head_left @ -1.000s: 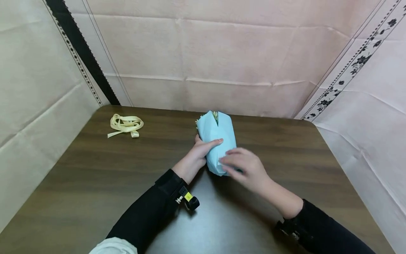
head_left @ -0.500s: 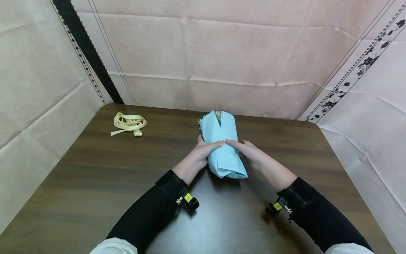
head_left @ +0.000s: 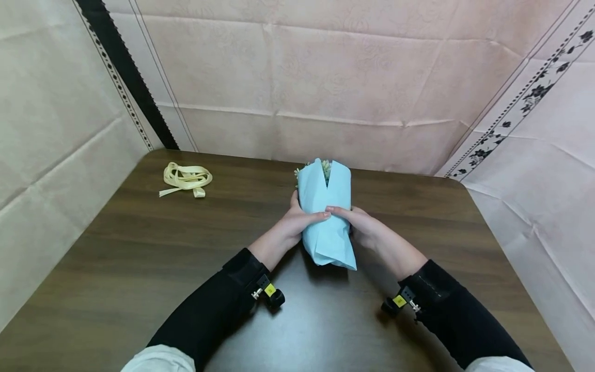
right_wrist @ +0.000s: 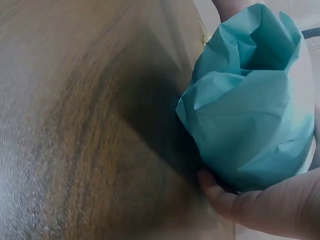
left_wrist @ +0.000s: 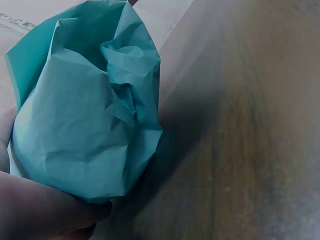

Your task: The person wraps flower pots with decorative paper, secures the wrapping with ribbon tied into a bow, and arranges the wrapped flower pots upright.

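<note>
A bouquet wrapped in light blue paper is held between both hands near the table's far side. Pale greenish blossoms show at its upper opening. My left hand grips the wrap from the left, thumb across the front. From the right, my right hand grips it too, its thumb nearly meeting the left one. Both wrist views show the crumpled, folded lower end of the blue paper, with fingers curled under it in the right wrist view. The stems are hidden inside.
A loosely coiled cream ribbon lies at the far left of the brown wooden table. Pale cloth hangs behind the table and along both sides.
My right hand has come from the wrap's lower right to grip its side, thumb on the front. The bouquet's lower end has swung and now points more towards me. My left hand keeps its grip.
</note>
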Tool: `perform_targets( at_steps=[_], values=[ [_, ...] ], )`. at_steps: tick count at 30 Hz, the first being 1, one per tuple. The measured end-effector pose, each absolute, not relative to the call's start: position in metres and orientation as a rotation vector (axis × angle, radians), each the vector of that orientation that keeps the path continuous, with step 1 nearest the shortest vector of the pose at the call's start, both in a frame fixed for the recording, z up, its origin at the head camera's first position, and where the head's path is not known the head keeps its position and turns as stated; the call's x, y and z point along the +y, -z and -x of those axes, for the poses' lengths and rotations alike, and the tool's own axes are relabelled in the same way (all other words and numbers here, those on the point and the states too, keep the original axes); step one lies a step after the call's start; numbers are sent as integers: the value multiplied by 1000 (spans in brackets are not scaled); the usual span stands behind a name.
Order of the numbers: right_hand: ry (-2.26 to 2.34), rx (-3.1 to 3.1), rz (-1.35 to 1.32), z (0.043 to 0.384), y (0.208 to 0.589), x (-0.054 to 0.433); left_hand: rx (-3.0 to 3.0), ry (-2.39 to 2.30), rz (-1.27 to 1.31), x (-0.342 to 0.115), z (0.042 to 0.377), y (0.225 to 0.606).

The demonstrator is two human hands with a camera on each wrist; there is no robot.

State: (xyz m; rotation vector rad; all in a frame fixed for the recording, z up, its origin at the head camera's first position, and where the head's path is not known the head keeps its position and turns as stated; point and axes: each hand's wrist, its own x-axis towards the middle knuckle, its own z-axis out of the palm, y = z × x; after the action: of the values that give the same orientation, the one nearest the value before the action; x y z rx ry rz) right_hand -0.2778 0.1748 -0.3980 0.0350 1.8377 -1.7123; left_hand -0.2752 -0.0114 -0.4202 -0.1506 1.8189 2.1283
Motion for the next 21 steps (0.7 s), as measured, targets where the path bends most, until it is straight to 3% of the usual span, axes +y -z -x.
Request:
perform_targets(
  at_steps=[13,21],
  values=[
    [1785,1898,1,269,401,175,1933,-1959,-92,-16,276,414],
    [1804,1950,37,269,405,161,2261,-1674,-136,-58,271,401]
  ],
)
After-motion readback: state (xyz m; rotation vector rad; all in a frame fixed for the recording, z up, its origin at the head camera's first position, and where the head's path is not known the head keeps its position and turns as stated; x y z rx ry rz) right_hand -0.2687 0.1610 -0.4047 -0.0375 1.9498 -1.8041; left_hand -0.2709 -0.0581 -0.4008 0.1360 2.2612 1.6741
